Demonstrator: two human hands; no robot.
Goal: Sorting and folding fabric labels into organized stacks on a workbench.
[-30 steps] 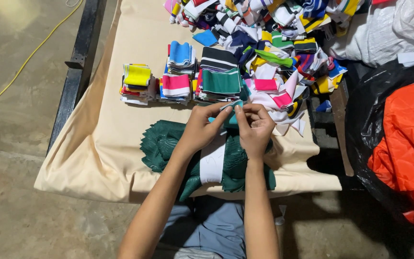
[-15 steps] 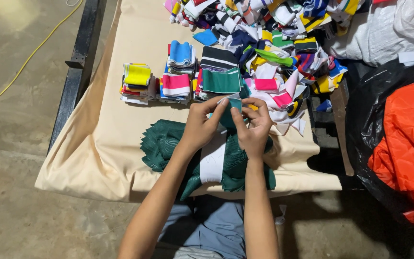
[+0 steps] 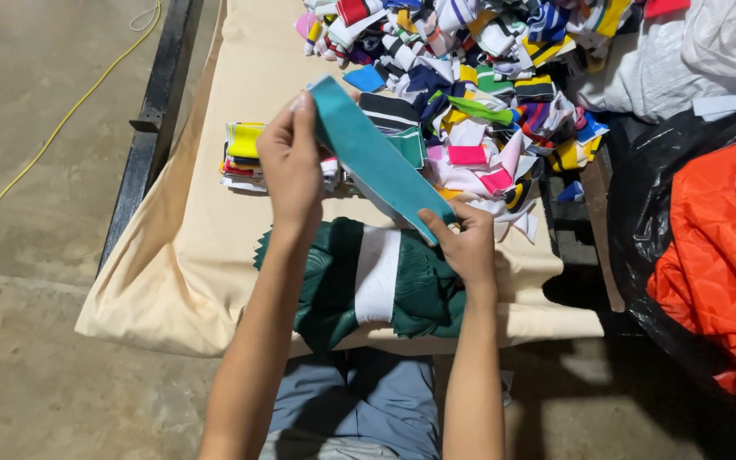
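Left hand (image 3: 291,166) and right hand (image 3: 468,247) each pinch an end of a teal fabric strip (image 3: 376,158), stretched above the surface (image 3: 206,247). Sorted stacks (image 3: 244,153) lie at 10 o'clock; a large unsorted heap (image 3: 479,68) remains at 1 o'clock.

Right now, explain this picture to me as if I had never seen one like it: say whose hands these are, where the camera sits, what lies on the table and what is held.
There is no machine here: a person works with two bare hands. The camera is worn on that person's head and looks down, so both arms reach up from the bottom of the picture. The left hand and the right hand stretch a teal strip between them, one end each. Under it, on a table covered with a beige cloth, lies a dark green garment with a white band. Farther back stand small stacks of folded strips beside a loose heap of coloured strips. At the right lie black plastic and an orange bag.
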